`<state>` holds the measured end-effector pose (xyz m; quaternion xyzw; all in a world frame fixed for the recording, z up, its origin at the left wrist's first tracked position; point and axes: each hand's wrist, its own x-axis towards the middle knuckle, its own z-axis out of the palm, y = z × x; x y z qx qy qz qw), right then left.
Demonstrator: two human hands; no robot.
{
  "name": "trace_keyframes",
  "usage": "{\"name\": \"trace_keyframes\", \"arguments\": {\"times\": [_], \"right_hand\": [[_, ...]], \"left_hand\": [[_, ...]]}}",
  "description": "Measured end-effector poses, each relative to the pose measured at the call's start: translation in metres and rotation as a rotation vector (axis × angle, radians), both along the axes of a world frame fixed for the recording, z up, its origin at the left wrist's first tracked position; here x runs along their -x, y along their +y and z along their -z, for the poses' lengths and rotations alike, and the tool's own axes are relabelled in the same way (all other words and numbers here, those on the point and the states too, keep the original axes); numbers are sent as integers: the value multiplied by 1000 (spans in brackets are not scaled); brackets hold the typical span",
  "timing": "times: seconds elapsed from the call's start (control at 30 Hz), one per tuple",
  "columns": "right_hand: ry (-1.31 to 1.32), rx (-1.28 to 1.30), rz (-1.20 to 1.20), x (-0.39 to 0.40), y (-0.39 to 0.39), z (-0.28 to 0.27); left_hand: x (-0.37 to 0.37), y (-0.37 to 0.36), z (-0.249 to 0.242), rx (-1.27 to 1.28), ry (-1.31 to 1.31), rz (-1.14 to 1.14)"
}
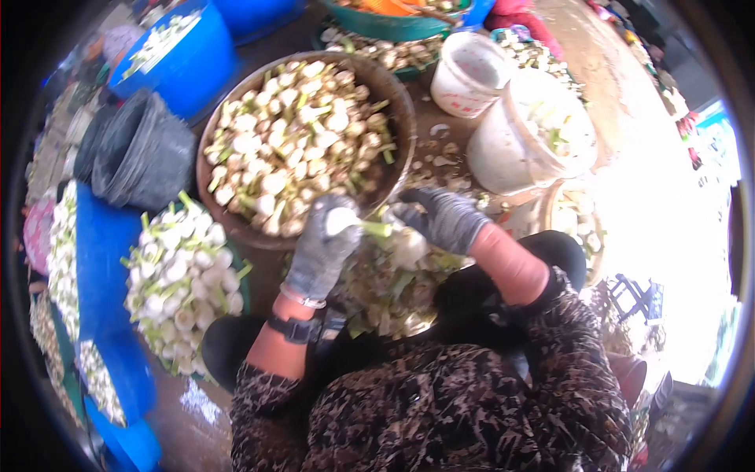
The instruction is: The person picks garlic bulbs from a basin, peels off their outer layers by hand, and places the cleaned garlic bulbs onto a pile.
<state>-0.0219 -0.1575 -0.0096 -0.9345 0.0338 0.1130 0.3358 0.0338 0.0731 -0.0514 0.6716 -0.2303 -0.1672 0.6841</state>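
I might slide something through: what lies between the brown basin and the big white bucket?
Loose pale scraps lie on the floor between the brown basin and the white bucket, as the head view shows.

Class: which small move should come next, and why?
Probably the grey-gloved left hand should lay its smooth white bulb on the heap of green-stemmed white bulbs beside the left knee: it looks as white as those, unlike browner ones in the round brown tub.

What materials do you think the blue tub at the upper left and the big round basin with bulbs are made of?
Blue tub: probably plastic, smooth, with one even colour. Round basin: perhaps metal, its brownish wall dull and stained; worn plastic remains possible.
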Motion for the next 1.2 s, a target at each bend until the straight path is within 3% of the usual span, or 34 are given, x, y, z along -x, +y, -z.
{"name": "trace_keyframes", "arguments": {"times": [0.07,0.1,0.13,0.17,0.2,0.27,0.3,0.37,0.4,0.47,0.5,0.53,0.57,0.6,0.67,0.73,0.8,0.87,0.9,1.0,1.07,1.1,1.13,1.2], "right_hand": [[-98,-556,-9,6,9,4],[-241,-623,-88,9,19,6],[118,-629,-79,12,28,-16],[-3,-489,-108,13,33,18],[-81,-77,-297,13,34,29],[-405,313,-901,23,26,58],[-406,319,-896,25,24,58],[99,556,-891,27,18,54],[102,559,-894,27,14,40],[57,258,-111,17,4,5],[26,-196,-62,13,0,6],[10,-655,-12,11,-1,9],[-145,-693,-48,7,5,16],[-44,-664,-92,10,11,1],[-275,-249,-378,13,2,60],[164,-470,12,13,-3,12],[147,-837,415,9,-27,-5],[-104,-892,687,15,-58,-20],[-219,-1072,836,20,-86,-23],[-640,-1535,765,69,-178,-25],[-828,-1576,804,87,-181,-32],[-859,-1530,973,79,-163,-43],[-853,-1530,971,67,-149,-44],[-564,-1553,877,34,-120,-40]], "left_hand": [[4,-9,-15,-88,-92,-29],[1,-12,-7,-130,-183,-45],[0,-17,0,-175,-276,-68],[2,-21,-4,-113,-234,-86],[0,-23,-2,-102,-225,-139],[-10,-24,-10,52,79,-305],[-19,-21,-10,39,101,-380],[-36,-12,-6,-9,67,-473],[-36,-15,-5,-5,69,-475],[-32,-21,-5,42,41,-406],[-25,-24,-3,-15,54,-335],[-20,-31,-5,-120,-150,-293],[-11,-40,-7,-147,-261,-239],[-9,-48,5,-96,-272,-193],[-9,-52,16,58,9,-136],[-12,-52,15,9,-43,-195],[-15,-46,15,-11,68,-224],[-15,-40,14,40,152,-231],[-16,-38,12,95,220,-230],[-22,-24,1,276,341,-293],[-22,-19,-8,367,373,-350],[-23,-17,-12,417,426,-369],[-24,-15,-14,467,478,-387],[-21,-13,-13,379,403,-409]]}}
